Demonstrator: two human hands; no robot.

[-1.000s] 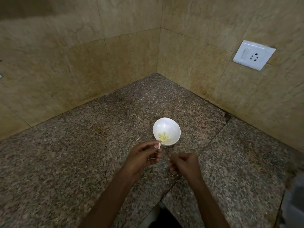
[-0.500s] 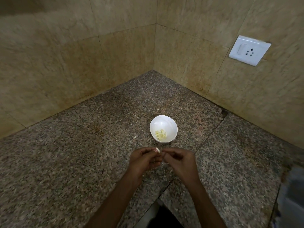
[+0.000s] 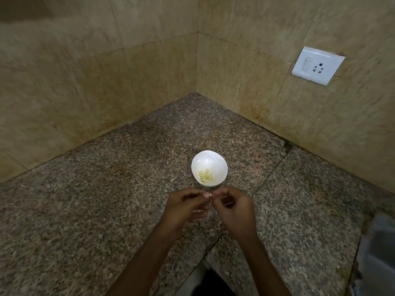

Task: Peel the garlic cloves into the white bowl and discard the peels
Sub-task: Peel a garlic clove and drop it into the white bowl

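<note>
At the centre of the frame we see the white bowl (image 3: 210,160) on the granite counter (image 3: 85,210), with peeled cloves (image 3: 206,175) in its bottom. Just below it, our left hand (image 3: 186,207) and right hand (image 3: 235,208) meet fingertip to fingertip, pinching a small, mostly hidden garlic clove (image 3: 210,195). A socket plate (image 3: 318,65) sits at upper right.

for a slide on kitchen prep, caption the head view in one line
Left hand and right hand pinch a garlic clove near the white bowl of peeled cloves on a granite counter.

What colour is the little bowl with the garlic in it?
The bowl is white, seen clearly in the head view.
</note>
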